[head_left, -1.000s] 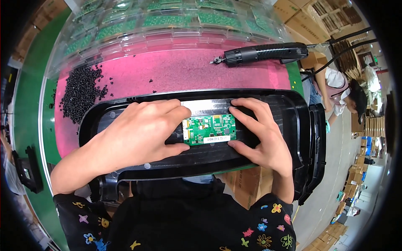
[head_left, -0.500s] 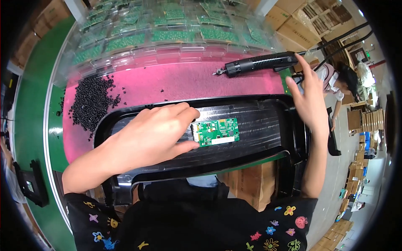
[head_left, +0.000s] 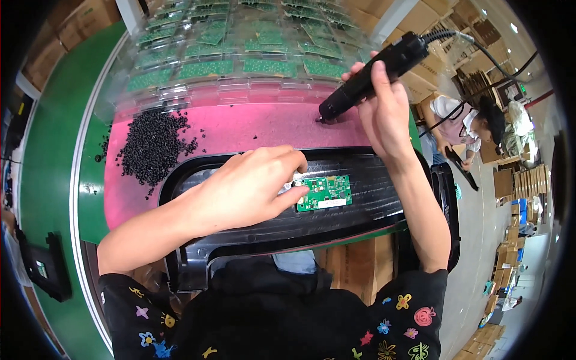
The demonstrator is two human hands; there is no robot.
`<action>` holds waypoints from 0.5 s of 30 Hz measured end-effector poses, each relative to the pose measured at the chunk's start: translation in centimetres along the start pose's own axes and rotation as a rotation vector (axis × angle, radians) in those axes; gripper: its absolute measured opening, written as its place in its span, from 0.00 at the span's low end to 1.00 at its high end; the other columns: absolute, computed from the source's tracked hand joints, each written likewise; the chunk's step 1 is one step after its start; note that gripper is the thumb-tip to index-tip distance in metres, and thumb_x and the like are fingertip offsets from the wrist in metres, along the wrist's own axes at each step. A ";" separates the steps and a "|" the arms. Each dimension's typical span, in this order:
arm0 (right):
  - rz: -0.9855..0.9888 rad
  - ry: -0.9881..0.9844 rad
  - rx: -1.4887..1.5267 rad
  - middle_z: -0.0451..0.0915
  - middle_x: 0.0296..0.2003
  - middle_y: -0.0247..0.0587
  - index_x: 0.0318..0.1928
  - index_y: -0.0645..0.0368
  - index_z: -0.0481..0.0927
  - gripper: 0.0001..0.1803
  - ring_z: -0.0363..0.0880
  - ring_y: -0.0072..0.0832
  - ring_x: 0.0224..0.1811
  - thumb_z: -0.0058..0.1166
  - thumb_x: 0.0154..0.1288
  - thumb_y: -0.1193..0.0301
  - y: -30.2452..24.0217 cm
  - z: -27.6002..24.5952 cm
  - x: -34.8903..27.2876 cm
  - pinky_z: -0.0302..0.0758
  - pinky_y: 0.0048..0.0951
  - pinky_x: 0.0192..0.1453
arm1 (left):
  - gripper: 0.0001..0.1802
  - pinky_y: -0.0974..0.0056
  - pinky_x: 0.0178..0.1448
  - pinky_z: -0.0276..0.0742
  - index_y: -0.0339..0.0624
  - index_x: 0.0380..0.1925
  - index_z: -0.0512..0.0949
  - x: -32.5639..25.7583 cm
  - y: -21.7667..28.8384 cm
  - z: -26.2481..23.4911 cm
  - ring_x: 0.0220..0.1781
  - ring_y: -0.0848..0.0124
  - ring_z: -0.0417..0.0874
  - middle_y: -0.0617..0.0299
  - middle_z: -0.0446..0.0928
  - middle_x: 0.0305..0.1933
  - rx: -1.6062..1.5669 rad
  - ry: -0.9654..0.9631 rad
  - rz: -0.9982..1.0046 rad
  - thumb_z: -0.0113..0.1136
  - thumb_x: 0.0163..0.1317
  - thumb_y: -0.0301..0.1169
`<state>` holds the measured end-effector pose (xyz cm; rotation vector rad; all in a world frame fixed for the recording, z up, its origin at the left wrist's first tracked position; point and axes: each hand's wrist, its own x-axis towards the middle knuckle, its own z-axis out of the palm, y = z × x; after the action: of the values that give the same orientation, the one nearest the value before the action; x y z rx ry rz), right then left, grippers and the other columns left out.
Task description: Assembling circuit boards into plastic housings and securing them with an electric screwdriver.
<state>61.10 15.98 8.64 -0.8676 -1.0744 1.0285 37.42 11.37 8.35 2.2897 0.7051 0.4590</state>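
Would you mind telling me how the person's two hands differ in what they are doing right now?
The left hand lies low and flat on the black housing, fingers pressing the edge of the small green circuit board; the right hand is raised over the pink mat, wrapped around a black electric screwdriver. The left touches, not grips; the right grips fully. Both are bare.

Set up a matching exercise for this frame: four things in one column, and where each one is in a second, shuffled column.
Things:
1. electric screwdriver
2. green circuit board
3. pile of black screws
4. trays of green boards

Places:
A. loose on the pink mat, toward the left
B. stacked at the far edge, behind the mat
C. gripped in the right hand, tip down on the mat
D. lying on the black housing, at the left hand fingertips

Pairs: 1-C, 2-D, 3-A, 4-B
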 end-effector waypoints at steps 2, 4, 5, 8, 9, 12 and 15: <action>-0.048 0.015 0.118 0.76 0.38 0.37 0.54 0.58 0.69 0.22 0.75 0.28 0.40 0.50 0.74 0.53 -1.0 0.5 -0.5 0.72 0.33 0.48 | 0.13 0.58 0.41 0.77 0.32 0.43 0.75 0.2 -0.6 0.7 0.37 0.57 0.81 0.51 0.77 0.36 -0.085 0.085 0.035 0.61 0.62 0.28; -0.098 0.063 0.276 0.71 0.30 0.33 0.52 0.56 0.69 0.27 0.71 0.26 0.33 0.47 0.73 0.45 -2.5 1.1 -1.2 0.71 0.34 0.44 | 0.10 0.59 0.44 0.77 0.32 0.45 0.75 0.3 -0.1 0.5 0.39 0.59 0.82 0.50 0.76 0.38 -0.171 0.227 0.065 0.57 0.64 0.22; -0.082 0.084 0.343 0.67 0.25 0.29 0.51 0.54 0.70 0.27 0.66 0.21 0.26 0.46 0.71 0.42 -3.5 1.4 -1.8 0.68 0.31 0.38 | 0.10 0.59 0.44 0.77 0.32 0.45 0.75 0.4 -0.2 0.6 0.39 0.59 0.82 0.50 0.76 0.38 -0.172 0.236 0.057 0.57 0.64 0.22; 0.004 -0.111 0.620 0.63 0.19 0.23 0.49 0.51 0.72 0.28 0.58 0.16 0.18 0.46 0.69 0.39 -6.3 2.2 -4.2 0.62 0.25 0.31 | 0.13 0.61 0.49 0.77 0.32 0.50 0.74 0.7 -0.4 0.7 0.44 0.58 0.82 0.50 0.77 0.41 -0.239 0.315 0.205 0.54 0.66 0.21; 0.017 -0.164 0.647 0.63 0.18 0.22 0.49 0.50 0.73 0.28 0.56 0.15 0.17 0.46 0.69 0.39 -6.8 2.5 -4.9 0.60 0.24 0.30 | 0.13 0.61 0.49 0.77 0.32 0.50 0.74 0.7 -0.5 0.7 0.44 0.58 0.82 0.50 0.77 0.41 -0.240 0.311 0.200 0.54 0.66 0.21; -0.025 -0.454 0.725 0.67 0.22 0.26 0.51 0.55 0.67 0.25 0.64 0.17 0.19 0.49 0.72 0.47 -7.0 2.7 -5.7 0.64 0.24 0.31 | 0.08 0.59 0.45 0.76 0.32 0.44 0.77 0.6 -0.1 -0.1 0.39 0.56 0.81 0.51 0.78 0.38 -0.429 -0.093 0.313 0.55 0.69 0.25; -0.017 -0.500 0.737 0.70 0.22 0.27 0.52 0.54 0.65 0.25 0.67 0.18 0.18 0.51 0.71 0.48 -7.3 2.7 -6.3 0.67 0.26 0.30 | 0.08 0.58 0.42 0.76 0.32 0.40 0.77 0.8 -0.3 0.0 0.37 0.55 0.80 0.53 0.77 0.35 -0.543 -0.180 0.377 0.57 0.69 0.27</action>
<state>59.32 8.00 14.39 0.0017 -0.9829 1.5315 37.92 12.03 8.18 1.9046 0.0360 0.5310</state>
